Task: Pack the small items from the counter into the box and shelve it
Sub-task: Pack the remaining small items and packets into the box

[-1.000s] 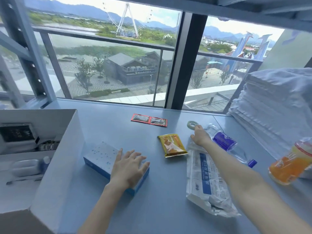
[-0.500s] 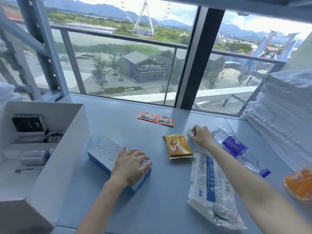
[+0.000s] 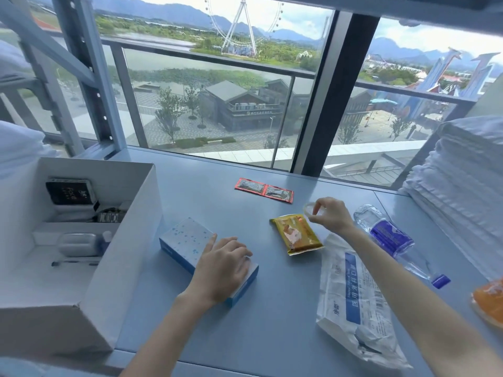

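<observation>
An open white box (image 3: 130,240) stands at the left of the blue counter (image 3: 212,191) and holds several small items. My left hand (image 3: 220,265) rests flat on a blue-and-white carton (image 3: 185,238). My right hand (image 3: 330,214) pinches a small clear tape roll (image 3: 310,207), lifted just above the counter. A yellow snack packet (image 3: 298,235) lies below it. A red twin sachet (image 3: 264,190) lies farther back. A white mask pack (image 3: 353,308) lies under my right forearm, with a water bottle (image 3: 392,238) on its side to the right.
A stack of white towels (image 3: 462,186) fills the right side. An orange-capped container (image 3: 488,300) shows at the right edge. A metal shelf upright (image 3: 89,77) rises behind the box, with window glass along the back.
My right hand closed on the tape roll and raised it off the counter. The view swung left, bringing more of the box into sight. My left hand stayed on the carton.
</observation>
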Motion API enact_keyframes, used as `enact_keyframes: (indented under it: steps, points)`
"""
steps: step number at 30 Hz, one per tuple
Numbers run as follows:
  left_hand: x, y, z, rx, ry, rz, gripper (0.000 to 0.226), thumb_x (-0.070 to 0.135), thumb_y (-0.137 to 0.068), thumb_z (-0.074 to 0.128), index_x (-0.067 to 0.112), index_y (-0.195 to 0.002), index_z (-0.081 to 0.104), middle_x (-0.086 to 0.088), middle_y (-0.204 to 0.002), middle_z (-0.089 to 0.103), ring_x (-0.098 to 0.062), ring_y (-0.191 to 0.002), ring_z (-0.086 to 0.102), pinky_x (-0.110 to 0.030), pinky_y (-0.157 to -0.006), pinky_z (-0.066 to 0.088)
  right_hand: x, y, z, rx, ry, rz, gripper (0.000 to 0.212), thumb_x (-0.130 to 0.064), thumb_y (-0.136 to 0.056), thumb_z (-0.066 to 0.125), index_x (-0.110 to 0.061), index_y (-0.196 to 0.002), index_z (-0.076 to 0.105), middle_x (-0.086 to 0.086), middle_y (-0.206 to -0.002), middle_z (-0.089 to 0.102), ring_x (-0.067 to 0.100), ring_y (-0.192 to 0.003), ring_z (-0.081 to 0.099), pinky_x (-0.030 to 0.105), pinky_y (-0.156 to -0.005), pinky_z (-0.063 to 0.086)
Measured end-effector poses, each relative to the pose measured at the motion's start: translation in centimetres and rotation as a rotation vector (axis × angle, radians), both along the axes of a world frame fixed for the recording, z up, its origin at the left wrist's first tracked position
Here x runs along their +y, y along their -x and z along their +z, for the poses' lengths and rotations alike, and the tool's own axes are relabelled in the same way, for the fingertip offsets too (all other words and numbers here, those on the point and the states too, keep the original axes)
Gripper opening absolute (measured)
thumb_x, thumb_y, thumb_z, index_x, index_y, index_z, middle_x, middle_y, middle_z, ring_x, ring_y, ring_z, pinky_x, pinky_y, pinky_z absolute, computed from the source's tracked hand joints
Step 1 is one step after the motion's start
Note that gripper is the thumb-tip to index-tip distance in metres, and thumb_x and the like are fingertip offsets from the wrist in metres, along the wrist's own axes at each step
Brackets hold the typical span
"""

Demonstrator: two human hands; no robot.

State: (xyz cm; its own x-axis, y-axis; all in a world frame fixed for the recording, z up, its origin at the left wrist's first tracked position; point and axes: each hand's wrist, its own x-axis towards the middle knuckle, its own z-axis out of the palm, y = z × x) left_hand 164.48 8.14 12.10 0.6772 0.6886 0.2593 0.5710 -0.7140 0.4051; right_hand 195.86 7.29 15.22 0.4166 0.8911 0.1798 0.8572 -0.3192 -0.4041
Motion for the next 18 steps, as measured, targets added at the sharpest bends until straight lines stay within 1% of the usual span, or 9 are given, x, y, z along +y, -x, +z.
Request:
enact_keyframes:
  steps: [2,4,5,7,9,11,14,16,18]
  points:
    - [-0.6,1.3,1.4,-0.010,-0.041,-0.019,0.031,0.029,-0.093,0.044,0.027,-0.120,0.058,0.014,-0.129,0.052,-0.004,-0.134,0.027,-0.025,-0.113,0.002,0.2,2.2,2.1,0.026,-0.119,0.083,0.018,-0.016,-0.067,0.077,-0.015,-0.068,0.059,0.011,-0.091,0.066,0.027,-0.083,0.058,0.034,-0.070,0.045]
    - [-1.0,2.8,3.7,-0.032,-0.098,-0.020,0.031,0.028,-0.093,0.045,0.025,-0.122,0.057,0.011,-0.132,0.050,-0.006,-0.135,0.026,-0.021,-0.111,0.006,0.4,5.2,4.3,0.063,-0.182,0.228,0.021,-0.013,-0.067,0.079,-0.014,-0.072,0.058,0.009,-0.101,0.066,0.026,-0.089,0.060,0.037,-0.079,0.051]
    - [-1.3,3.6,5.2,-0.046,-0.130,-0.007,0.031,0.027,-0.092,0.047,0.024,-0.121,0.058,0.009,-0.132,0.051,-0.007,-0.135,0.028,-0.020,-0.110,0.009,0.5,6.8,5.5,0.080,-0.202,0.308,0.023,-0.012,-0.066,0.080,-0.014,-0.074,0.058,0.006,-0.104,0.064,0.024,-0.094,0.061,0.035,-0.083,0.052]
    - [-1.7,5.5,8.2,-0.084,-0.211,0.043,0.027,0.022,-0.087,0.057,0.019,-0.112,0.065,0.004,-0.124,0.059,-0.013,-0.129,0.041,-0.022,-0.106,0.020,1.1,10.3,7.5,0.108,-0.243,0.452,0.027,-0.011,-0.066,0.082,-0.014,-0.080,0.059,0.004,-0.109,0.063,0.020,-0.099,0.061,0.028,-0.088,0.052]
    - [-2.1,7.8,10.6,-0.121,-0.291,0.116,0.022,0.017,-0.080,0.067,0.015,-0.102,0.070,0.000,-0.112,0.066,-0.019,-0.119,0.053,-0.029,-0.099,0.033,1.9,13.9,9.3,0.136,-0.276,0.569,0.029,-0.010,-0.065,0.083,-0.010,-0.084,0.060,0.005,-0.112,0.062,0.016,-0.100,0.060,0.020,-0.088,0.051]
    - [-2.3,10.5,11.8,-0.121,-0.302,0.189,0.022,0.018,-0.080,0.068,0.014,-0.102,0.070,0.000,-0.112,0.067,-0.020,-0.117,0.055,-0.035,-0.096,0.040,2.8,17.4,10.8,0.154,-0.289,0.661,0.031,-0.012,-0.065,0.083,-0.006,-0.086,0.060,0.004,-0.113,0.062,0.012,-0.100,0.060,0.016,-0.087,0.050]
    - [-2.1,15.6,12.0,-0.113,-0.266,0.273,0.024,0.028,-0.088,0.058,0.017,-0.107,0.068,0.003,-0.115,0.065,-0.019,-0.118,0.053,-0.038,-0.097,0.042,4.1,22.2,12.5,0.160,-0.285,0.787,0.032,-0.017,-0.066,0.082,-0.009,-0.087,0.059,-0.001,-0.112,0.062,0.006,-0.099,0.059,0.011,-0.087,0.048]
    - [-1.5,19.5,11.8,-0.078,-0.234,0.314,0.039,0.043,-0.089,0.042,0.020,-0.107,0.068,0.006,-0.115,0.065,-0.017,-0.117,0.054,-0.040,-0.095,0.044,5.1,25.1,13.1,0.127,-0.277,0.863,0.031,-0.022,-0.067,0.081,-0.013,-0.088,0.060,-0.001,-0.113,0.062,0.006,-0.100,0.059,0.010,-0.087,0.047]
    - [-0.3,23.4,11.4,-0.026,-0.211,0.366,0.051,0.051,-0.087,0.031,0.022,-0.107,0.067,0.007,-0.114,0.065,-0.017,-0.115,0.055,-0.042,-0.091,0.046,6.4,27.8,13.3,0.076,-0.242,0.922,0.032,-0.024,-0.069,0.080,-0.015,-0.092,0.060,-0.001,-0.115,0.062,0.010,-0.101,0.059,0.013,-0.088,0.049]
